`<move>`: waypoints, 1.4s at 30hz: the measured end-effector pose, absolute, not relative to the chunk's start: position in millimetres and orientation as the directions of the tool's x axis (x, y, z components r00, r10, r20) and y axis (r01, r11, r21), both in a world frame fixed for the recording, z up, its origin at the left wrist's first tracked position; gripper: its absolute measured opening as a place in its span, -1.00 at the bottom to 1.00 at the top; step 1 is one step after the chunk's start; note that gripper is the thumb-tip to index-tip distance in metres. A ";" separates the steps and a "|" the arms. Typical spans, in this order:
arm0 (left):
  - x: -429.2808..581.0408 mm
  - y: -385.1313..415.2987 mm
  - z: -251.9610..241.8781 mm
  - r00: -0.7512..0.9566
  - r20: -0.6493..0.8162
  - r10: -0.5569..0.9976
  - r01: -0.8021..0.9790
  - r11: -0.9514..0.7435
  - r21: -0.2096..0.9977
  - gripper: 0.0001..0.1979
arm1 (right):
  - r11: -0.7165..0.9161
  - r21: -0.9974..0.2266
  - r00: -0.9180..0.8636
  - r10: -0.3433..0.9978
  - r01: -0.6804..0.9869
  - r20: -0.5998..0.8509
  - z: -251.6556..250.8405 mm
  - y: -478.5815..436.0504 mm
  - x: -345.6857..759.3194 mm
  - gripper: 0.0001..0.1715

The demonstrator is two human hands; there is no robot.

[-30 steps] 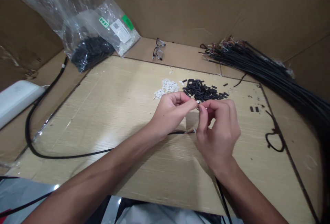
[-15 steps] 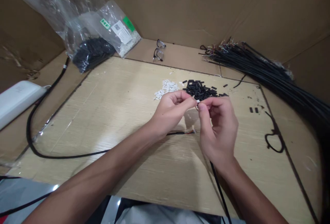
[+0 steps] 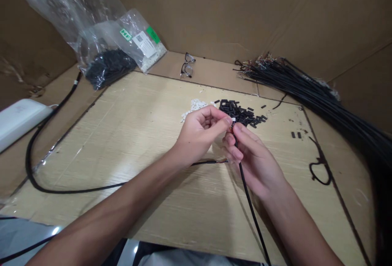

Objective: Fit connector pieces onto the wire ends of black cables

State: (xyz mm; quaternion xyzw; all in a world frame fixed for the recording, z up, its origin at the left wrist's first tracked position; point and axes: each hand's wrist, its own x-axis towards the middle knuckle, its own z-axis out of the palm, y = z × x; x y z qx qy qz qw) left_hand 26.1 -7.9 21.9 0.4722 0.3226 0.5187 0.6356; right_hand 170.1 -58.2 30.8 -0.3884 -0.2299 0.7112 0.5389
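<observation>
My left hand (image 3: 202, 131) pinches a small white connector (image 3: 234, 119) between thumb and forefinger, its fingertips hiding part of it. Close against it, my right hand (image 3: 255, 162) is closed around the end of a black cable (image 3: 250, 200), where thin coloured wires lead up to the connector. That cable runs down past the front edge of the board. Under my wrists lies a second black cable (image 3: 205, 162), its bared wires ending near my right fingers. Just beyond my fingertips are a pile of short black tubes (image 3: 241, 112) and a pile of small white pieces (image 3: 197, 104).
Plastic bags of black parts (image 3: 110, 65) and white parts (image 3: 154, 59) stand at the back left. Glasses (image 3: 186, 70) rest by the cardboard wall. A bundle of black cables (image 3: 294, 80) lies at the right, near a black loop (image 3: 320, 173). A white box (image 3: 23, 121) is far left.
My right hand has turned and shifted lower, its fingers now wrapped around the cable below the connector. My left hand keeps its pinch. The view has tilted slightly.
</observation>
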 end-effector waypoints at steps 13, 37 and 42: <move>29.0 -4.0 12.5 0.108 0.068 0.992 -0.312 -0.031 0.950 -0.80 | -0.111 -0.938 0.047 0.990 -0.328 -0.133 22.1 -60.9 161.5 -0.67; 12.0 10.8 20.9 0.151 -0.124 0.981 -0.648 0.193 0.737 -0.70 | -0.448 -0.746 -0.355 0.886 -0.493 -0.297 18.5 -60.6 160.2 -0.50; -4.7 29.1 24.9 -0.015 -0.140 0.990 -0.670 0.094 0.737 -0.81 | -0.466 -0.791 -0.463 0.846 -0.397 -0.266 10.7 -64.3 159.5 -0.53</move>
